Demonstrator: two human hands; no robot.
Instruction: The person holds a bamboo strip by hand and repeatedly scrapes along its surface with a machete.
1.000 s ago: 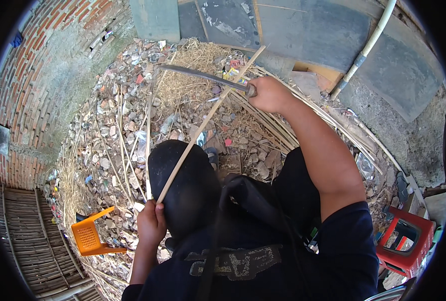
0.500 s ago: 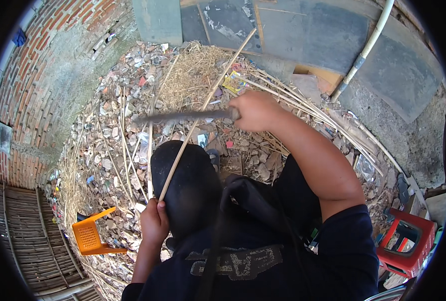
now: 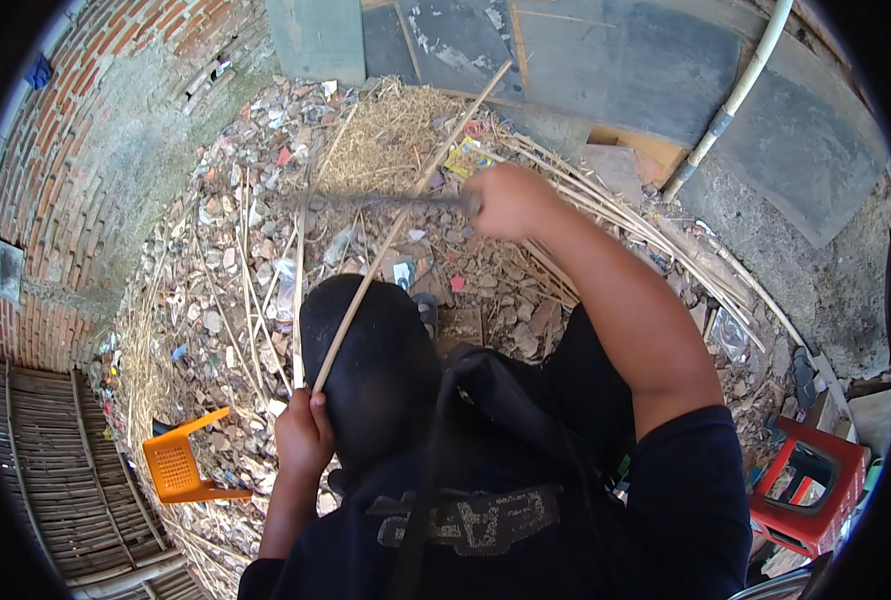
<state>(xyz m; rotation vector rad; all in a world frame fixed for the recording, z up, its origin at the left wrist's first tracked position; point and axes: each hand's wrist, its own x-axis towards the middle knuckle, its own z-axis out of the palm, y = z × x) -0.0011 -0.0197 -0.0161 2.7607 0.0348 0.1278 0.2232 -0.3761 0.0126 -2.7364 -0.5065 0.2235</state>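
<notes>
My left hand (image 3: 303,435) is closed around the near end of a long, thin bamboo strip (image 3: 365,285). The strip slants up and to the right, passing over my dark-clothed knee (image 3: 370,365). In my right hand (image 3: 513,202) is the handle of a long, dark machete (image 3: 385,201), its blade smeared by motion. The blade lies crosswise over the upper half of the strip; whether they touch I cannot tell. Another pale strip (image 3: 298,300) runs alongside, ending close to my left hand; whether my fingers hold it too is unclear.
Rubble and litter (image 3: 220,290) cover the ground, with dry shavings (image 3: 390,125) heaped at the far side. More bamboo strips (image 3: 625,222) lie at right. An orange plastic stool (image 3: 177,468) lies tipped over at left; a red stool (image 3: 833,500) is at right. A brick wall (image 3: 95,180) rises at left.
My right hand and the machete have moved a little farther up along the strip, away from me. My left hand keeps its hold, almost in the same place.
</notes>
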